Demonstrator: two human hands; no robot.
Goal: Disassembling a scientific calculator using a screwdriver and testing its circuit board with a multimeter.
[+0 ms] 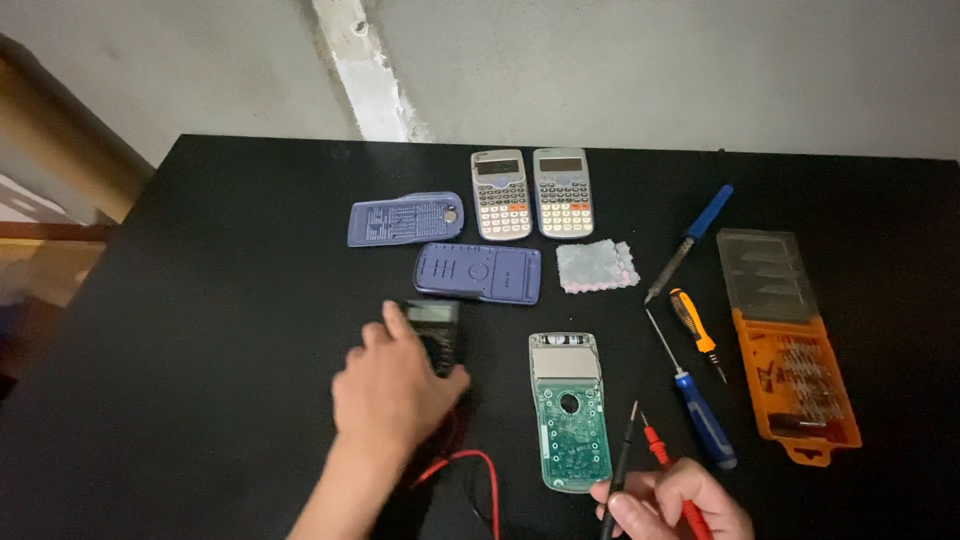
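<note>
Black multimeter point(436, 335) under left hand point(395, 385) fingers, seemingly touching.
</note>
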